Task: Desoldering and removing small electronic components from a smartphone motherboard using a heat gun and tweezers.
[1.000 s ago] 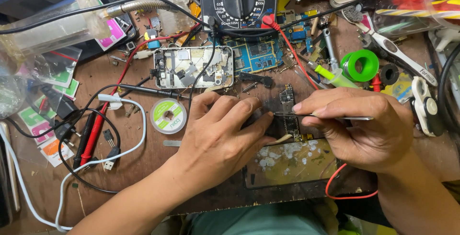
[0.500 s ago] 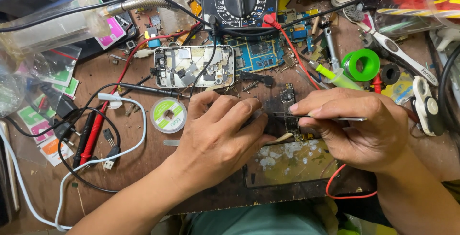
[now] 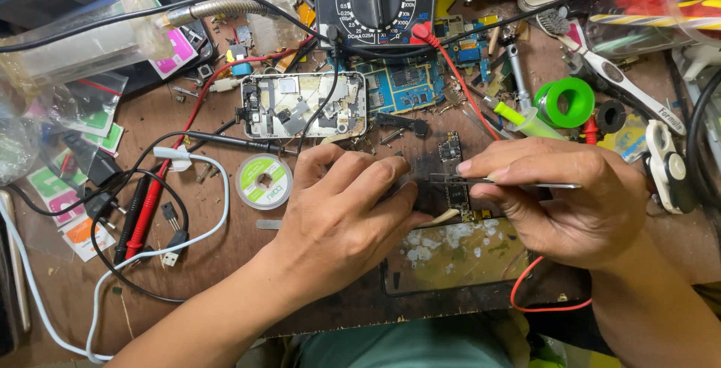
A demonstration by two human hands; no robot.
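Pinching a pair of slim metal tweezers [image 3: 518,183], the right hand [image 3: 559,203] is curling its fingers closed around the tool, thumb and forefinger pressing its sides. The tweezers are lying almost level across the view, their long axis running right to left, with the tips pointing left at a narrow dark circuit board [image 3: 453,176]. That board is lying on the brown workbench [image 3: 225,263] between the two hands, its long axis running away from the person, one short end pointing up toward the multimeter [image 3: 375,0] and the other toward the person's body. The left hand [image 3: 342,214] is resting palm down just left of the board, fingers loosely bent and spread, fingertips reaching its left edge; whether they are gripping anything is hidden beneath the hand. Just below the board, a cracked glass panel [image 3: 458,255] is lying flat, its long axis running left to right. An opened phone frame [image 3: 304,105] is sitting farther back, also lying sideways, beside a blue circuit board [image 3: 405,86]. A small spool of solder wick [image 3: 263,181] is lying left of the left hand, and a green tape roll [image 3: 565,103] is sitting behind the right hand.
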